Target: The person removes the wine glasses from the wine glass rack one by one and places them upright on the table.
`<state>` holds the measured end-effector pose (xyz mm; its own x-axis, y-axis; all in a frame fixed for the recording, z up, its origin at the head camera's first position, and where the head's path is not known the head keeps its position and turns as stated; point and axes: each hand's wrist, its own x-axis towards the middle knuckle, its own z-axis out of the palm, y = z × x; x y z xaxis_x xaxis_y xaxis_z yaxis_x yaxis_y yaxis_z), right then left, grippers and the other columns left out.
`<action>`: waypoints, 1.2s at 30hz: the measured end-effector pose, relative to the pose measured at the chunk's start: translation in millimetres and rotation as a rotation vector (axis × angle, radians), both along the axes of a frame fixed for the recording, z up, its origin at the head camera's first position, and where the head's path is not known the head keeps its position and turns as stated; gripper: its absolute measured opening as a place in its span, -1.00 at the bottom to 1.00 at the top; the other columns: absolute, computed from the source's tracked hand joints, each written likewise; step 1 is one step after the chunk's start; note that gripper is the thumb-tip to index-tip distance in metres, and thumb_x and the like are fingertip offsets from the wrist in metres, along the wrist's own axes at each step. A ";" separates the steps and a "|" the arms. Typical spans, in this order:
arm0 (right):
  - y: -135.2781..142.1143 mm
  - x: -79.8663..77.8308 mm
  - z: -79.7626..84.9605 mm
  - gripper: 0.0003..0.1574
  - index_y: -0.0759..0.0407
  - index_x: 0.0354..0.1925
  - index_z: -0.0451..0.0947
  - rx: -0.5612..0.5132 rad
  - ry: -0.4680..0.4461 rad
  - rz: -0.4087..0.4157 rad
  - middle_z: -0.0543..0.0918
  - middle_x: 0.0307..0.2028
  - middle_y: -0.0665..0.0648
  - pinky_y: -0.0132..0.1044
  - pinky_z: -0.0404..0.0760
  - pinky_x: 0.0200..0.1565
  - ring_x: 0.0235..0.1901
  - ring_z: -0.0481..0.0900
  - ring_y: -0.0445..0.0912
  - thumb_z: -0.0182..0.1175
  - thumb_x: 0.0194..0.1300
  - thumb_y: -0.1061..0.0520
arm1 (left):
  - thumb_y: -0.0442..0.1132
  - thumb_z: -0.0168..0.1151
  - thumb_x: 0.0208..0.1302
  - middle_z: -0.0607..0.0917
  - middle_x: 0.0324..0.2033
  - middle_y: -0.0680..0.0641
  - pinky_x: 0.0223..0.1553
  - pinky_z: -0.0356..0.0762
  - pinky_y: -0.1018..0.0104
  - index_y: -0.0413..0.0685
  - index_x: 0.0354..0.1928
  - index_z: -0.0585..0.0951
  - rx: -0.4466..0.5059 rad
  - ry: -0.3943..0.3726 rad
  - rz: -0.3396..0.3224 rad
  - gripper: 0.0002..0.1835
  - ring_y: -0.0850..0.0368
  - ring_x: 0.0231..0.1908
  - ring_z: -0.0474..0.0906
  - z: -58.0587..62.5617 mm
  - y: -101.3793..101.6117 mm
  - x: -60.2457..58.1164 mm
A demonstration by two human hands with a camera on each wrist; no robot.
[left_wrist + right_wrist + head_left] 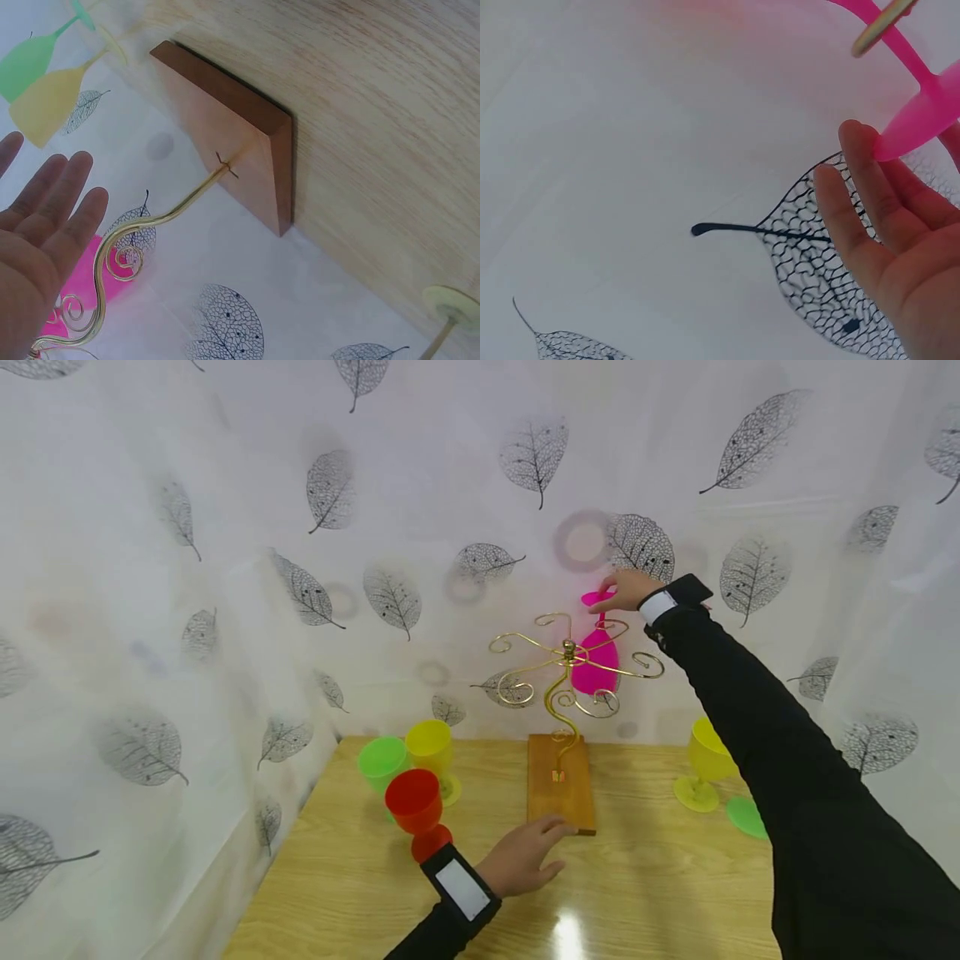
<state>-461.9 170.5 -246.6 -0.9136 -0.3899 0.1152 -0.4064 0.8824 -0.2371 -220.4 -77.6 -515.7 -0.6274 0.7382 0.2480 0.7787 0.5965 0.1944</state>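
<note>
A pink goblet (597,664) hangs upside down at a curled arm of the gold wire rack (564,700), bowl below and foot on top. My right hand (628,590) holds it by the foot. In the right wrist view, the fingers and thumb lie about the pink foot (922,124), and a gold wire end (877,31) crosses the stem. Low over the table, my left hand (521,857) has its fingers extended and holds nothing. It is near the front of the rack's wooden base (555,806); the left wrist view shows its spread fingers beside the gold stem (161,217).
Red (414,802), light green (383,762) and yellow (429,743) goblets stand upright on the table's left. Another yellow goblet (707,752) stands at right, by a green foot (747,817) partly hidden behind my sleeve. A leaf-patterned curtain (420,468) hangs close behind the table.
</note>
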 end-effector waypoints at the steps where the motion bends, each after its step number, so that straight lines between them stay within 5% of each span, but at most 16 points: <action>1: 6.0 1.6 -1.0 -0.36 0.37 0.00 0.51 0.006 -0.001 -0.013 0.48 0.08 0.45 0.12 0.47 0.06 0.01 0.45 0.27 0.21 0.18 -0.12 | -0.13 0.25 0.23 0.47 0.15 -0.02 0.00 0.54 0.45 0.05 0.26 0.36 -0.002 -0.003 0.002 -0.45 0.18 0.06 0.52 -0.3 0.3 0.4; 15: 64.7 42.8 4.4 -0.22 0.39 0.12 0.44 0.017 0.022 -0.081 0.46 0.08 0.52 0.22 0.49 0.02 0.02 0.42 0.36 0.20 0.18 -0.19 | -0.14 0.26 0.21 0.50 0.12 -0.06 0.02 0.56 0.40 0.00 0.24 0.38 -0.008 0.050 0.025 -0.45 0.15 0.02 0.55 6.4 -3.0 -9.1; 22: 81.7 66.8 -4.4 -0.20 0.30 0.04 0.53 -0.008 0.058 -0.073 0.59 -0.10 0.46 0.15 0.57 -0.15 -0.16 0.49 0.29 0.22 0.11 -0.31 | -0.16 0.25 0.22 0.49 0.12 -0.05 0.03 0.56 0.37 0.01 0.25 0.38 0.002 0.009 0.021 -0.46 0.15 0.02 0.55 10.4 -3.3 -9.0; 36: 91.7 166.2 -23.6 -0.33 0.20 0.12 0.49 -0.114 0.065 -0.006 0.61 -0.04 0.38 0.06 0.64 -0.19 -0.11 0.55 0.25 0.28 0.14 -0.14 | -0.12 0.21 0.26 0.51 0.14 -0.06 0.08 0.54 0.31 -0.03 0.24 0.40 -0.002 -0.004 0.074 -0.49 0.12 0.07 0.53 15.7 -4.0 -2.3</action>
<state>-295.8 262.2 -270.2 -0.9051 -0.3656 0.2170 -0.4189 0.8538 -0.3091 -222.7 -81.6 -500.0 -0.6811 0.6905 0.2436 0.7319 0.6526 0.1963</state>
